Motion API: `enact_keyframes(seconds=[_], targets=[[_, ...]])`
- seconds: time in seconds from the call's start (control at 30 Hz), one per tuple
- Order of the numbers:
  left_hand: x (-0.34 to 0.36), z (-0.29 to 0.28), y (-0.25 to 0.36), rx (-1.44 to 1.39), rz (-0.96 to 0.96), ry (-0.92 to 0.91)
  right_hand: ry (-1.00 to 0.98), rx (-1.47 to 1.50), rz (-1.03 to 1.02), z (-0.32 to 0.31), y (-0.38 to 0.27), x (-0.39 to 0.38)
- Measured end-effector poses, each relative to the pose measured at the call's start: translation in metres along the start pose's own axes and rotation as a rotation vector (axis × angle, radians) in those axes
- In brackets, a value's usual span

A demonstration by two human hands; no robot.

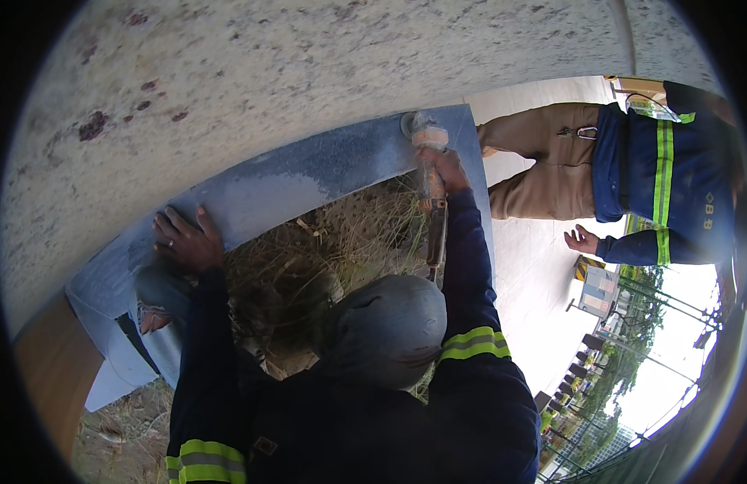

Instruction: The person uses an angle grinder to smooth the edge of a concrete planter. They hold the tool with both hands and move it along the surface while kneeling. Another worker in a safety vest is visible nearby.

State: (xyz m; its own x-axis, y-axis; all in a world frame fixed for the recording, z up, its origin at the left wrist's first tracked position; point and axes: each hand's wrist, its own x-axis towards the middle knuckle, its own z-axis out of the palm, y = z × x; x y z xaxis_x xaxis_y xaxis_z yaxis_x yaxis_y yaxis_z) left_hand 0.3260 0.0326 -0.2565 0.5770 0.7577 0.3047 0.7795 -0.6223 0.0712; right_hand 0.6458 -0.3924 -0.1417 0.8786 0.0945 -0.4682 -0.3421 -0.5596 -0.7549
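My right hand [444,167] is wrapped round the body of an angle grinder [426,192], dusty and orange-dark. Its round disc end rests at the far right part of a blue-grey panel [284,189], close to a corner. A darker patch shows on the panel's surface left of the disc. Farther left, my left hand [192,239] lies on the same panel with its fingers spread, holding nothing. The grinder's rear end and cord run back toward my right sleeve. My grey-trousered knee [389,327] is bent between my arms.
A pale speckled stone surface [188,73] curves along the far side of the panel. Dry grass and soil [325,234] lie inside the panel's angle. At right stands another person [551,161] in brown trousers, one hand [583,240] hanging free, on pale paving [527,266].
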Motion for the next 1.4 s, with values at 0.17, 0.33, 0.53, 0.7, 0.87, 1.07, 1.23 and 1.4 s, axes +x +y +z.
enact_keyframes(seconds=[0.17,0.33,0.53,0.7,0.87,1.07,1.23,1.4], targets=[[0.001,-0.001,0.001,0.031,0.001,0.002,0.080,-0.062,0.062,-0.003,-0.002,0.001],[0.003,-0.006,0.001,-0.004,-0.005,-0.006,-0.055,0.043,-0.005,0.024,-0.002,-0.021],[0.003,-0.006,0.001,-0.001,-0.009,-0.014,-0.067,-0.065,-0.016,0.047,-0.009,-0.032],[0.003,-0.007,0.001,0.037,-0.002,-0.013,-0.059,-0.019,-0.014,0.038,-0.017,-0.029],[0.005,-0.011,0.004,0.033,0.004,-0.012,-0.009,-0.063,0.026,0.035,-0.012,-0.026],[0.005,-0.010,0.001,0.024,0.000,0.009,-0.082,-0.009,-0.033,0.054,-0.009,-0.032],[0.005,-0.010,0.002,0.030,-0.001,-0.002,-0.033,-0.035,0.077,0.039,-0.018,-0.030],[0.004,-0.011,0.003,0.027,-0.008,-0.012,0.021,-0.069,0.040,0.037,-0.021,-0.037]])
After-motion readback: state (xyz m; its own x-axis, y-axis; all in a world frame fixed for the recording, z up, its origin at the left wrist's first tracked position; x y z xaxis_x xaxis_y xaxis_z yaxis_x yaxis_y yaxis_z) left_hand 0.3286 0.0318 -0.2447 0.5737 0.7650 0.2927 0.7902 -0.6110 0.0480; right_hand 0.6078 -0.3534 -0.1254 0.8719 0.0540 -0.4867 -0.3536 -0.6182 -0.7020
